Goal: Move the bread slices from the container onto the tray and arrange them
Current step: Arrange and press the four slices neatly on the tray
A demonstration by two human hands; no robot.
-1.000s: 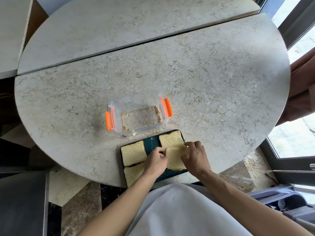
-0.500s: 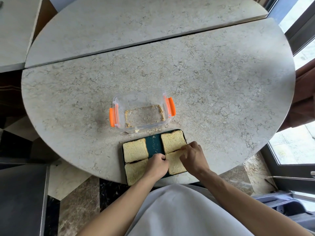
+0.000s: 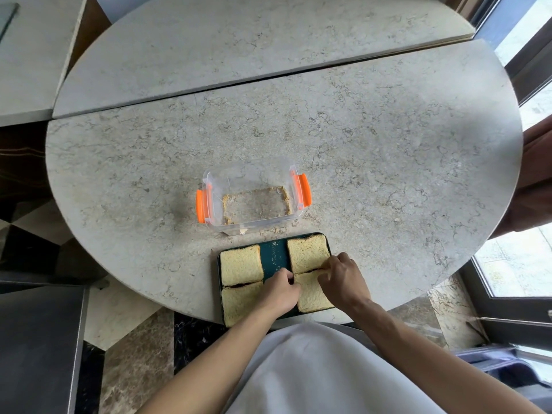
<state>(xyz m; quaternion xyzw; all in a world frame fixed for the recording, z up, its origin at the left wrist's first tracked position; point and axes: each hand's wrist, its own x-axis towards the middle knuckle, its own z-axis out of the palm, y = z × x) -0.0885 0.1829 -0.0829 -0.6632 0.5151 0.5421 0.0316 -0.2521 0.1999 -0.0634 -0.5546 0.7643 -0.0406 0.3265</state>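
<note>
A dark green tray [image 3: 274, 255] lies at the table's near edge with several bread slices on it. Two sit on its left side, the far-left slice [image 3: 241, 265] and the near-left slice [image 3: 239, 303]. On the right lie the far-right slice [image 3: 307, 252] and the near-right slice [image 3: 312, 297]. My left hand [image 3: 279, 291] pinches the near-right slice's left edge. My right hand [image 3: 343, 279] grips its far-right corner. The slice lies flat on the tray. The clear container [image 3: 254, 201] with orange clips stands just beyond the tray and holds only crumbs.
The round marble table [image 3: 388, 144] stretches far and right of the container. A second stone slab [image 3: 239, 40] abuts it at the back. A window frame [image 3: 531, 55] runs along the right. My white garment [image 3: 313, 369] sits below the table's edge.
Both hands have lowered the near-right slice from a lifted, tilted hold down flat onto the tray, below the far-right slice. The other slices have not moved.
</note>
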